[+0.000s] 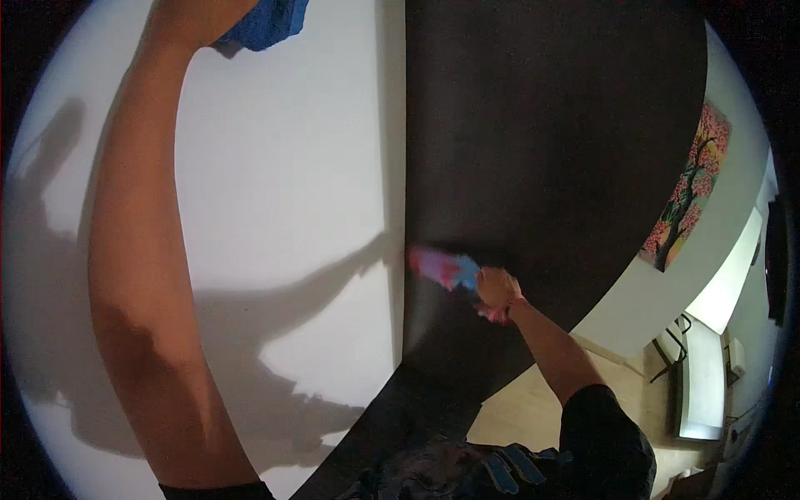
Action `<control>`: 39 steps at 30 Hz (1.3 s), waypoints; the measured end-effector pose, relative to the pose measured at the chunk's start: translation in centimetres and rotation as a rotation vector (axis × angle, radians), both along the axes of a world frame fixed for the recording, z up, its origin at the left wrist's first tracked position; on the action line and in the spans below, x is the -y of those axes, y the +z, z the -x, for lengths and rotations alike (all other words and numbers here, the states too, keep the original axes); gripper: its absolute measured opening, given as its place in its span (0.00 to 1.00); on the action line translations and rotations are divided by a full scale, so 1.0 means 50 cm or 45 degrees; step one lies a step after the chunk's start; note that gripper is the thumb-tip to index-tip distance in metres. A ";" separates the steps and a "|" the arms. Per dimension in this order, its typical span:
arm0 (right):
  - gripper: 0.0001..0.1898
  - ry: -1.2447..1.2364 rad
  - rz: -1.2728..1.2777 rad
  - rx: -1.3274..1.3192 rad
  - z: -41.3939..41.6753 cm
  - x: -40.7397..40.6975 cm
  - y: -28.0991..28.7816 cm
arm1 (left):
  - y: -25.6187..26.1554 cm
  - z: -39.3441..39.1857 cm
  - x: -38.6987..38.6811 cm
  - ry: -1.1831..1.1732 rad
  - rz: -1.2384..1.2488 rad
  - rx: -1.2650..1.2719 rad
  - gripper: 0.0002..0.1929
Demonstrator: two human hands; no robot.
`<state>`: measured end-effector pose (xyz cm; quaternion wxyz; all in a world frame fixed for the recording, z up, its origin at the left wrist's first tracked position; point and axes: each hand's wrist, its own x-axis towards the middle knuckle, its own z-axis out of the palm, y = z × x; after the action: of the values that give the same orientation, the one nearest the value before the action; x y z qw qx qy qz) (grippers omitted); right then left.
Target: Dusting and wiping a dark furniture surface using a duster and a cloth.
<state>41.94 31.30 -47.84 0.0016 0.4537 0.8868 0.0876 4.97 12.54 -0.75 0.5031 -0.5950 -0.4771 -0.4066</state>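
My left hand (209,19), cut off by the top edge, is up against a white wall-like surface (281,156) and holds a blue cloth (265,28); its fingers are out of view. My right hand (497,289) grips a blurred pink, purple and blue cloth-like duster (440,269), which lies across a dark upright panel (550,137), its tip close to the corner where panel and white surface meet. Some of the pink material (494,312) shows below my right hand.
A picture of a blossoming tree (687,187) hangs on the pale wall at right. Beyond it, on the light floor (525,406), stand a chair with dark legs (672,353) and a long white-topped piece of furniture (703,387). Shadows of the arms fall on the white surface.
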 end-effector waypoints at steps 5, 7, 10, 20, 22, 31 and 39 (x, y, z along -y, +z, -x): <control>0.15 -0.059 -0.362 0.227 -0.034 -0.061 0.031 | -0.032 -0.073 -0.023 0.069 0.005 0.046 0.14; 0.15 -0.149 -0.258 -0.075 0.015 -0.047 0.099 | -0.029 -0.064 -0.016 0.109 -0.070 0.033 0.14; 0.15 -0.306 0.033 -1.044 0.097 -0.007 0.277 | -0.019 -0.049 0.016 0.223 -0.093 -0.043 0.14; 0.13 -0.167 -1.156 0.134 -0.018 -0.127 0.744 | -0.019 -0.055 -0.039 0.091 -0.208 -0.070 0.14; 0.13 -0.276 -0.823 -0.498 0.060 -0.058 0.811 | -0.030 -0.038 -0.031 0.132 -0.126 -0.082 0.14; 0.17 0.058 -1.411 -0.400 0.059 -0.067 1.035 | -0.034 0.014 -0.089 0.204 -0.261 -0.247 0.14; 0.18 -0.056 -1.122 -0.434 0.014 0.024 1.054 | -0.027 0.027 -0.093 0.146 -0.352 -0.203 0.13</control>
<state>41.26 30.11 4.86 -0.3348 0.4378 0.7429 0.3799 3.62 17.20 -2.11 0.6386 -0.5224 -0.4084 -0.3905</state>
